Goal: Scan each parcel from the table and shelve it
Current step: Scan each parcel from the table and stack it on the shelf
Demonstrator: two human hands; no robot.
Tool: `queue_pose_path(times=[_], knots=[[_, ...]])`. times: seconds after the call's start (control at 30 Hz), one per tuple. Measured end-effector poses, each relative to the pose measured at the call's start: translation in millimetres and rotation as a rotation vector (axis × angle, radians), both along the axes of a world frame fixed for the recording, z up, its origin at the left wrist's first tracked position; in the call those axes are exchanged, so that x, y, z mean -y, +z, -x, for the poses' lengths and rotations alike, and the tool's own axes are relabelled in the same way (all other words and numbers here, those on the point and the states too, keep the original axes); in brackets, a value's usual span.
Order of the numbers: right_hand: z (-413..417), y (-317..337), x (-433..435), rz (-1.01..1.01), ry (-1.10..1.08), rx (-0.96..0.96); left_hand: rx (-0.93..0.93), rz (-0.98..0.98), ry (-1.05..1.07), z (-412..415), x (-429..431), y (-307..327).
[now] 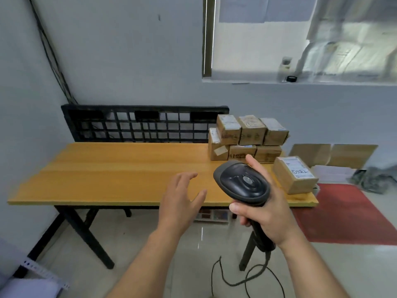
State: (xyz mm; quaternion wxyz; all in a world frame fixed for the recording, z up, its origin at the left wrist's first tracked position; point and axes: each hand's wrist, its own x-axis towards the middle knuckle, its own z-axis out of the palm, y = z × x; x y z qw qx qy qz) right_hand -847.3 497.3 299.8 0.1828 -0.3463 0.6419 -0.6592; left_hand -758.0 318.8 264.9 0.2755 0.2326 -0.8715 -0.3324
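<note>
Cardboard parcels, brown, all on the wooden table (pixel 107 168) at its far right end. Stack of parcels (pixel 247 138) sits two tiers high near the back edge; labels visible, text too blurred to read. One single parcel (pixel 295 174) stands apart, nearer the front right corner, white label up with a handwritten mark.

Progress, as a judgement: early. Every parcel in view is on the table; none is in hand. No shelf visible from here, so shelved count cannot be told. Scanning and shelving appear to lie ahead for all of these.

Grip: right hand (pixel 266 214) clenched round the handle of a dark barcode scanner (pixel 242 181), thumb across the front, index finger laid up along the head's right side. Scanner head faces the table, roughly toward the stack. Its cable (pixel 236 280) trails to the floor.

Left hand (pixel 180 198) holds nothing: fingers spread and relaxed, palm down, hovering over the table's front edge, apart from the parcels.

Surroundings: black plastic pallet (pixel 144 123) propped against the wall behind the table; red mat (pixel 348 214) on the floor to the right.
</note>
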Motion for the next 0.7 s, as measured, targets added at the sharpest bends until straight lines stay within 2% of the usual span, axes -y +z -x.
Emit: queue_pose_path(times=[0.7], knots=[[219, -46, -75, -0.178, -0.425, 0.120, 0.237, -0.128, -0.280, 266, -52, -60]])
